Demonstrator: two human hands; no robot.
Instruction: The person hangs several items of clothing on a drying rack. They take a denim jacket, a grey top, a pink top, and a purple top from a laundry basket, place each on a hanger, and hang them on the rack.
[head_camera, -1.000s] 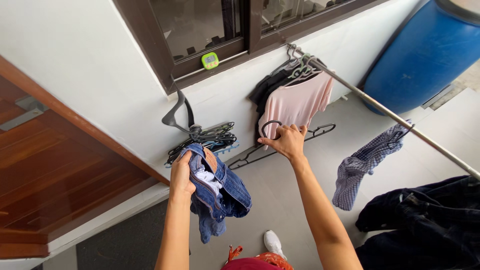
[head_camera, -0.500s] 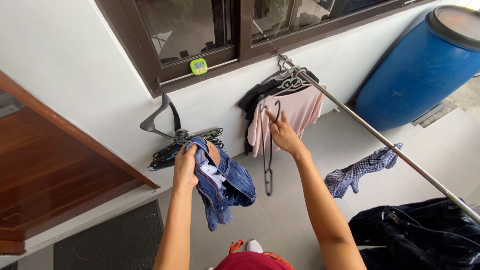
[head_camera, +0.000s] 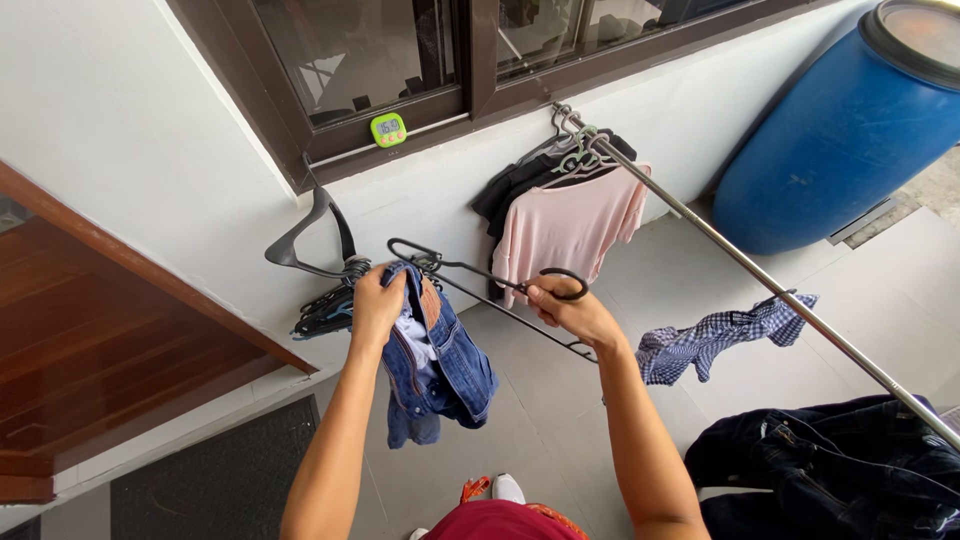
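Tiled floor (head_camera: 560, 400) lies below. Left hand (head_camera: 377, 300) clenches denim shorts (head_camera: 435, 365) at the waistband; right hand (head_camera: 565, 305) grips a black hanger (head_camera: 480, 275) beside them. Risk: the hanger end snags the fabric, loosening the hold.

Right hand (head_camera: 570, 310) is off the rail (head_camera: 760, 275) area: 1.0 s ago it is raised near the pink shirt (head_camera: 565, 225), gripping a dark hanger's (head_camera: 490, 285) hook; 0.5 s ago the hanger dangles vertically below it; now the hanger lies nearly flat, one end reaching across to the denim shorts (head_camera: 435, 360). Right hand now sits lower and closer to the left hand (head_camera: 378, 305), gap between them smaller. Left hand moves up slightly with the shorts bunched in its grip, waistband now next to the hanger's tip. Camera view shifts too: window and blue barrel (head_camera: 840, 130) appear fuller in frame, checked cloth (head_camera: 720, 335) sits further along the rail.
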